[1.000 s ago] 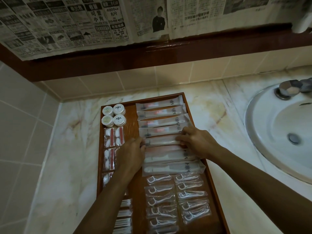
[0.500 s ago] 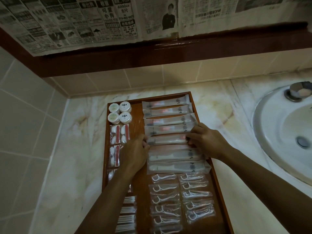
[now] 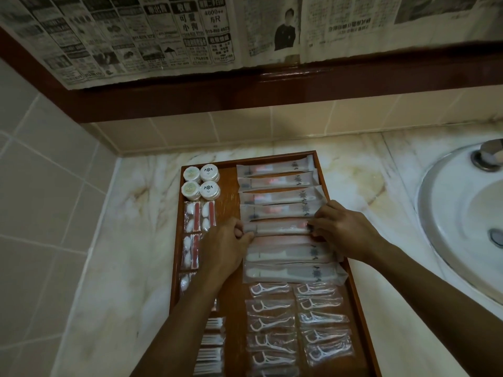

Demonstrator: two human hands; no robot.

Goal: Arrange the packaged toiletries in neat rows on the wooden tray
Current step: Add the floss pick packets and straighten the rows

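Observation:
A wooden tray (image 3: 230,198) lies on the marble counter. Several long toothbrush packets (image 3: 275,183) lie in a column on its right half. My left hand (image 3: 227,247) pinches the left end of the fifth packet (image 3: 280,228), and my right hand (image 3: 341,229) pinches its right end. Below the packets lie two columns of wrapped floss picks (image 3: 272,308). Round white soap containers (image 3: 201,182) stand at the tray's top left, with cotton pad packets (image 3: 200,216) below them. My left forearm hides part of the left column. Cotton swab packets (image 3: 211,346) show at the bottom left.
A white sink (image 3: 462,221) with a drain is set into the counter at the right. A tiled wall (image 3: 40,186) rises at the left. A dark wooden ledge (image 3: 245,88) with newspaper (image 3: 163,36) hanging over it runs along the back.
Both hands stay on the ends of the same toothbrush packet, shifting slightly. The camera has drifted left, so the sink sits further right in view.

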